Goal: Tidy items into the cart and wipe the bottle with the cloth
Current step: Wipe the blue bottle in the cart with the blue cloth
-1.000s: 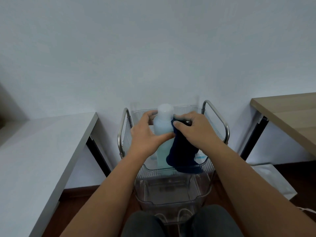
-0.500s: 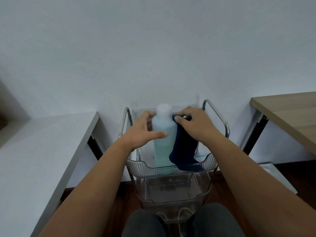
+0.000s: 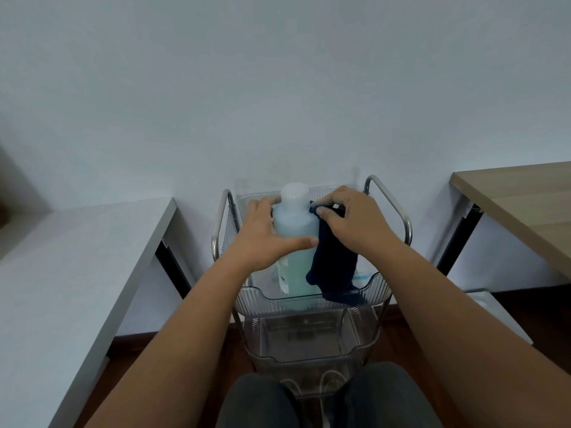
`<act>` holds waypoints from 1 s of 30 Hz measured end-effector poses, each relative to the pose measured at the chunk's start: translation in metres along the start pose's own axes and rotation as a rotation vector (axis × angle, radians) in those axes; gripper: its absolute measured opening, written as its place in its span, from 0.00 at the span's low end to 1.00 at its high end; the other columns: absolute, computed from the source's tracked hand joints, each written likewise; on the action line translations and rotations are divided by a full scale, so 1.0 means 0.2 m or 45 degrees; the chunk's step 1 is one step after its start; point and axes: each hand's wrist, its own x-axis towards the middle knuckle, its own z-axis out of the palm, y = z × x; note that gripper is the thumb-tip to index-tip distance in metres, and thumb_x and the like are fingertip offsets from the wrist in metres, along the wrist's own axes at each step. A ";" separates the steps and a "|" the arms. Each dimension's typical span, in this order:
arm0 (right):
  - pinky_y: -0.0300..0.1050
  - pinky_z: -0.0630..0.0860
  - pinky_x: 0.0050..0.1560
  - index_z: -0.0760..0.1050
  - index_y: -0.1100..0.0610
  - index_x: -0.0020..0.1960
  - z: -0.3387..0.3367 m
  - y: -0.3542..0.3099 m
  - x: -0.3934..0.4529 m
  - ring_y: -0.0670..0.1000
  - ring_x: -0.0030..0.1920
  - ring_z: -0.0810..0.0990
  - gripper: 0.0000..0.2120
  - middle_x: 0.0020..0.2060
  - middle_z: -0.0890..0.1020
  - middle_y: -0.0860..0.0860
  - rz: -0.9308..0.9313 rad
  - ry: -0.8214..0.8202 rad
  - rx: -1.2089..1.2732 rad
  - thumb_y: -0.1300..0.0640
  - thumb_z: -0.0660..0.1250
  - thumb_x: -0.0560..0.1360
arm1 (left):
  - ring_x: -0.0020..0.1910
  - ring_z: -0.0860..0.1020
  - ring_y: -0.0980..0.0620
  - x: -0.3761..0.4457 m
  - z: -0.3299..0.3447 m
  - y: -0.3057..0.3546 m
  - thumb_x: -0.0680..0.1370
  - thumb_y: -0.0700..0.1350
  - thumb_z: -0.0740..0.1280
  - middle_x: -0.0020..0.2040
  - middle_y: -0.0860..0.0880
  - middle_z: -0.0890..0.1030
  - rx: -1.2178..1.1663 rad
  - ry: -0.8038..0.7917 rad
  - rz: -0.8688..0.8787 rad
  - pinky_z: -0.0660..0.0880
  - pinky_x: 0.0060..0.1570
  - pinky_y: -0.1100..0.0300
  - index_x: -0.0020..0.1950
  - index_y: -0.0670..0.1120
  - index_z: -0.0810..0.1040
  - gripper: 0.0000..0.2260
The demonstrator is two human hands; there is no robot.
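I have the tall translucent plastic bottle of pale blue liquid with a white cap [image 3: 295,236] standing upright in the top tier of the clear ribbed plastic cart with chrome tube handles [image 3: 375,287]. My left hand [image 3: 262,239] is closed around the bottle's upper body, thumb across the front, so that grip is steadying it. My right hand [image 3: 355,223] pinches the dark navy cloth [image 3: 332,270] against the bottle's right shoulder, just below the cap; the rest of the cloth hangs down the bottle's right side and its tail drapes over the cart's front rim.

By my reading the wiping is under way, not finished: the cloth touches only the right side, and the front and left of the bottle show no cloth on them. Something pale with a blue line lies in the top tier behind the cloth, too hidden to name. The 2 lower tiers look mostly bare, so I cannot say how much tidying remains.

Left of the cart sits a pale grey counter [image 3: 77,273], right of it a light wood counter [image 3: 519,208], both bare in what shows. Behind the cart is a plain white wall [image 3: 278,88]; under it, dark wood floor [image 3: 432,335]. A white flat object [image 3: 494,316] lies on the floor right of the cart.
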 end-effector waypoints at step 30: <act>0.33 0.64 0.48 0.82 0.52 0.50 -0.01 0.01 0.01 0.44 0.47 0.73 0.07 0.47 0.77 0.46 0.027 -0.017 -0.047 0.59 0.65 0.77 | 0.57 0.81 0.53 0.00 -0.03 -0.06 0.59 0.52 0.82 0.59 0.48 0.80 -0.415 -0.129 0.023 0.78 0.57 0.44 0.56 0.47 0.69 0.33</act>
